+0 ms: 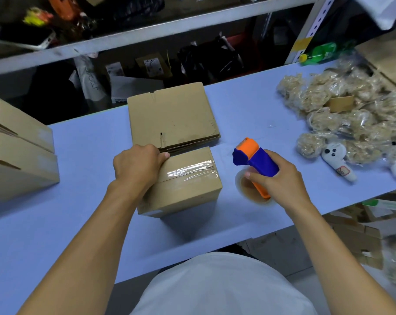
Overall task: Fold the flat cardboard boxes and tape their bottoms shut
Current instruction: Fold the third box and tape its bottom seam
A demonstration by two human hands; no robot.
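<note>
At the middle of the pale blue table (79,155), near edge: left hand (137,163), palm down, fingers curled together over the far top edge of the folded box (183,185), thumb tip lying on the clear tape strip (190,170); wrist bent, forearm running back toward the body on the left. Box: upright, taped face up, tape strip running left to right across the far half of that face, wrinkled at its right end. Right hand (275,178): fingers wrapped tight round the blue handle of the tape dispenser (253,164), thumb along the near side; forearm angled in from the right. Dispenser: just right of the box, apart from it, long axis running from the near-right to the far-left, orange-and-blue head pointing away and slightly left, tape roll (251,189) below the hand. Behind the box: stack of flat boxes (172,114), lying level, touching or nearly touching the box's far edge. Far left: assembled boxes (20,151), stacked. Far right: heap of bagged plush toys (342,123); one white toy (337,160) loose.
</note>
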